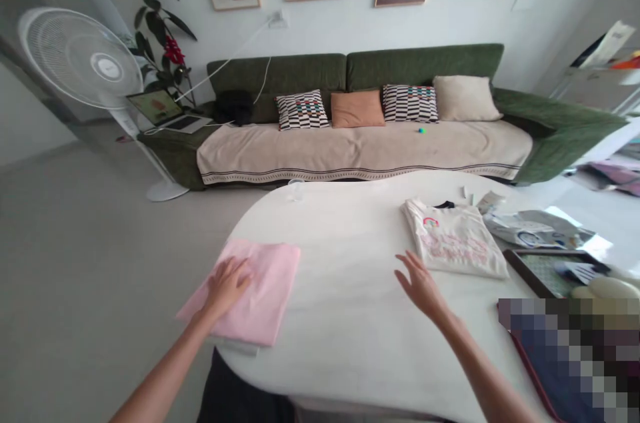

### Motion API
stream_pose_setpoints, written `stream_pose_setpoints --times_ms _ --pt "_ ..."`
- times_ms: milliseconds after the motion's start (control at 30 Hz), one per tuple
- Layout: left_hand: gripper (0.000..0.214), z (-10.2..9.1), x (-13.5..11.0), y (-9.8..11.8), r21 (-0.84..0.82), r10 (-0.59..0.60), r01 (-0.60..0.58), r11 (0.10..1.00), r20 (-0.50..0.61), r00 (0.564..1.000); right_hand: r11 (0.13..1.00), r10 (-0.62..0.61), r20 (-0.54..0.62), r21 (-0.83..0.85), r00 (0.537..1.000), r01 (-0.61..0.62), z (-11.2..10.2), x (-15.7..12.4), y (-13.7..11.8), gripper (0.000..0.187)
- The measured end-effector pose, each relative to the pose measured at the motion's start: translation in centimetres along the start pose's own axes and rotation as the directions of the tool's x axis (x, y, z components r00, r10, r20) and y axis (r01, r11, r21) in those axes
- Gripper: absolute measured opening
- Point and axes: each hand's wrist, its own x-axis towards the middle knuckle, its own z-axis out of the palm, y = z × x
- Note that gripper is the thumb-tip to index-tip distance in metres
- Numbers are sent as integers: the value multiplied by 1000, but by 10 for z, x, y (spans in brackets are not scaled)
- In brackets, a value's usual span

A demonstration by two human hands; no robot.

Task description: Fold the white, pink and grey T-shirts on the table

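Note:
A folded pink cloth [273, 283] lies at the left edge of the white table, its left corner reaching past the edge. My left hand [229, 282] rests on it with the fingers laid out flat. Under its near edge shows a thin strip of something pale. To the right, my right hand [419, 282] hovers over the tabletop with fingers spread and nothing in them. Just beyond that hand is a folded white T-shirt [457, 240] with a pink print and a dark neckline, which the hand does not clearly touch.
The white table [345, 316] also bears a clear cup [296, 190], a crumpled plastic bag [537, 228] and a dark-framed tray [530, 273] at the right. Behind stands a green sofa [295, 70] with cushions. A white fan [83, 60] and a laptop [165, 110] are at the left.

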Motion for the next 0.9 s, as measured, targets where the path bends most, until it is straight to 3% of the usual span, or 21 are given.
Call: stream_pose_setpoints --times_ms 67,167,333,433,533,700,800,900 --pt "47 7 -9 -3 34 16 -16 999 13 1000 985 -116 55 137 992 107 21 -26 -48 38" --pt "55 15 -34 15 39 132 -132 991 -9 991 931 -198 103 330 975 155 44 -55 -113 38" --pt "54 9 -83 42 -37 275 -274 961 17 961 930 -185 180 350 966 113 63 -58 -182 47" --pt "43 -2 -74 38 -132 381 -371 919 60 923 950 -155 200 298 967 91 66 -39 -200 56" --pt "41 -9 -35 29 -128 439 -431 893 38 898 975 -105 240 218 965 52 66 -18 -210 54" --pt "33 -18 19 22 -11 418 -422 907 163 894 999 -23 293 52 956 8 56 -3 -225 40" --pt "23 -34 23 22 9 494 -501 865 158 855 998 -61 321 -12 945 68 40 -6 -233 33" --pt "23 -61 10 15 -40 624 -631 775 205 754 982 -167 385 -20 908 189 12 -14 -232 23"
